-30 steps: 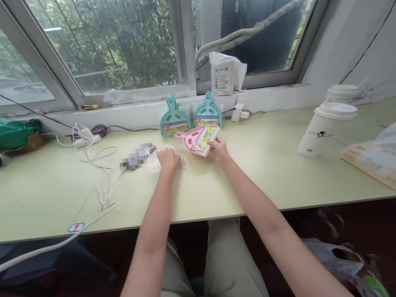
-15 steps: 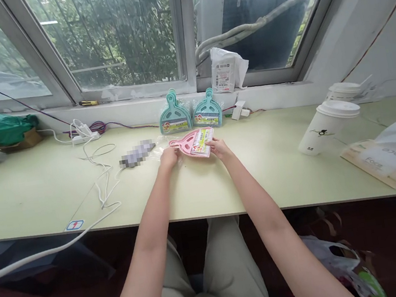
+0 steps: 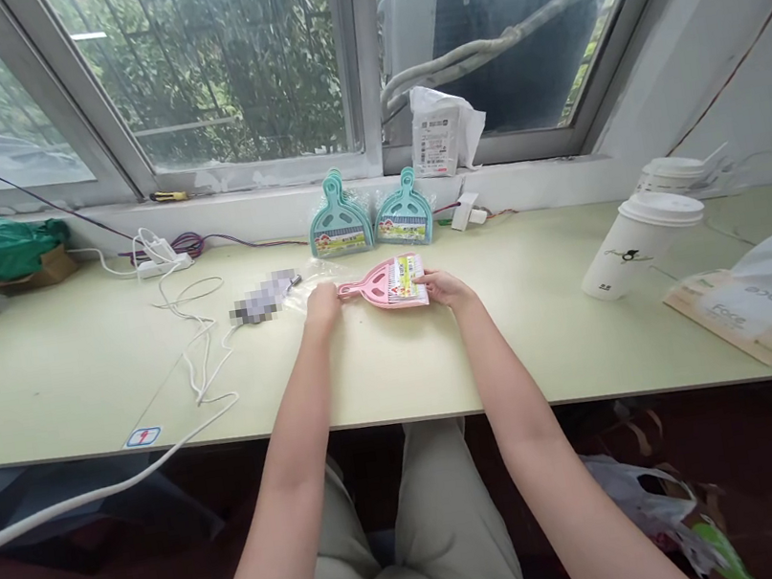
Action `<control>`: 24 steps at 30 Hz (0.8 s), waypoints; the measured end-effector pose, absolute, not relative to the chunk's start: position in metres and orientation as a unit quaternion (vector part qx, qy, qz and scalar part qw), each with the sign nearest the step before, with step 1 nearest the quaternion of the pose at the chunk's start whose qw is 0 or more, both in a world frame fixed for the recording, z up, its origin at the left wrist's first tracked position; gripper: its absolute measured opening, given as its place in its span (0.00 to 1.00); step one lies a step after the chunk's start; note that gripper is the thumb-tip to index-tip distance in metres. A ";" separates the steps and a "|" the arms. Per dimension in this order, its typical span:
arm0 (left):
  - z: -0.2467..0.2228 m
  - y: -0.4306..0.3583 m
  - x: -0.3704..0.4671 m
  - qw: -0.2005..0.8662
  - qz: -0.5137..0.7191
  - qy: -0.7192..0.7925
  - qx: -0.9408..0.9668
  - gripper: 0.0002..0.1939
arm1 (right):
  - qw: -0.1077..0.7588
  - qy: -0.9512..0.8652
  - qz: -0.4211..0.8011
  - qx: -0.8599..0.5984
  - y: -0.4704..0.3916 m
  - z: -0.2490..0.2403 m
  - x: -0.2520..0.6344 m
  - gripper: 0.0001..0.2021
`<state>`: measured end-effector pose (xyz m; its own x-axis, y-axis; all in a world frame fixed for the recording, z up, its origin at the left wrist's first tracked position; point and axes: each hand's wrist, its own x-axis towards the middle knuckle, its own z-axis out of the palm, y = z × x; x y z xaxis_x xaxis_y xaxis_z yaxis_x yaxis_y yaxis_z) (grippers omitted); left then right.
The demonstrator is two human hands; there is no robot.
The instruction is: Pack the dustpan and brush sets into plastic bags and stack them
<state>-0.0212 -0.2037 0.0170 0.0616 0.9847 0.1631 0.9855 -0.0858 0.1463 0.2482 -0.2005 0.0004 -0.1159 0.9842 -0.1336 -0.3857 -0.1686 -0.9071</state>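
Probably light and stiff, the pink dustpan (image 3: pixel 376 283) suits holding by its handle (image 3: pixel 351 289); the left hand (image 3: pixel 323 307) curls there (grip hidden), the right hand (image 3: pixel 450 288) pinches the wide end (image 3: pixel 405 283)

A head-worn camera looks forward and down over the desk (image 3: pixel 560 341) toward windows (image 3: pixel 237 70).

Pink dustpan (image 3: pixel 375 288) looked smooth plastic. Bench top (image 3: pixel 524 337) was smooth, faintly glossy. At its back edge, teal dustpans (image 3: pixel 337 214) wore shiny, crinkled clear plastic film (image 3: pixel 364 208).
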 end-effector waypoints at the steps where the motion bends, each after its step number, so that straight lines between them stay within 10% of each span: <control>1: 0.017 -0.204 -0.021 0.009 -0.107 -0.679 -0.726 0.13 | 0.516 -0.376 0.654 -0.406 -0.201 0.000 0.252 0.14; 24: 0.034 -0.221 0.000 0.072 -0.346 -0.594 -0.722 0.19 | 0.609 -0.369 0.618 -0.334 -0.219 0.004 0.164 0.11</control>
